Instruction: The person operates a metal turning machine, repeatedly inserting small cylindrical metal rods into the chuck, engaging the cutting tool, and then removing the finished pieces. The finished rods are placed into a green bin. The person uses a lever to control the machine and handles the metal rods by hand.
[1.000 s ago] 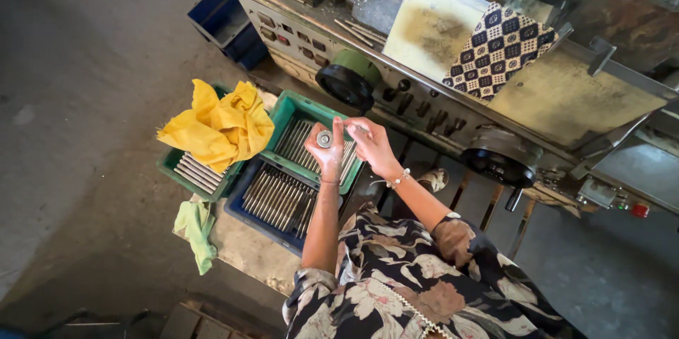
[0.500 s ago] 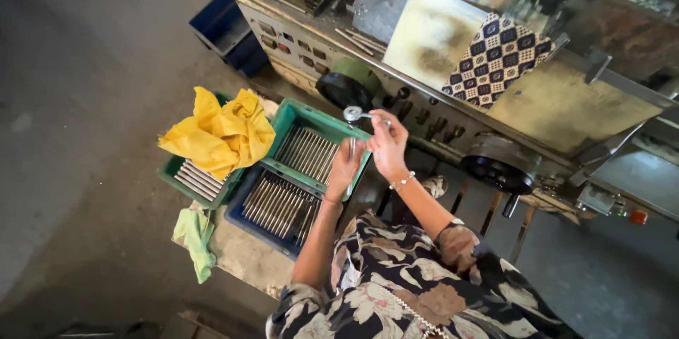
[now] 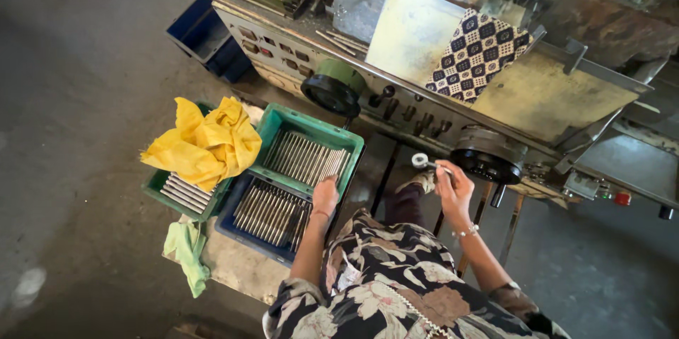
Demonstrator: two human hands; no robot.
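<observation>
My right hand (image 3: 453, 185) is raised in front of the machine and grips a small metal ring gauge (image 3: 420, 161) by its short handle. My left hand (image 3: 325, 194) reaches down to the near rim of the green crate (image 3: 271, 129), fingers curled over the ends of the metal rods (image 3: 305, 157) lying in it. Whether it grips a rod cannot be told. A blue crate (image 3: 233, 222) with more metal rods sits just below the green one, beside my left forearm.
A yellow cloth (image 3: 205, 142) covers another green crate of rods on the left. A pale green rag (image 3: 185, 248) hangs off the bench edge. The long machine (image 3: 537, 98) with black handwheels (image 3: 489, 155) runs across the back. Blue bins (image 3: 205, 38) stand on the floor.
My hands were together above the crates with the gauge between them. They have parted: the left went down to the green crate, the right carried the gauge to the right, toward the machine.
</observation>
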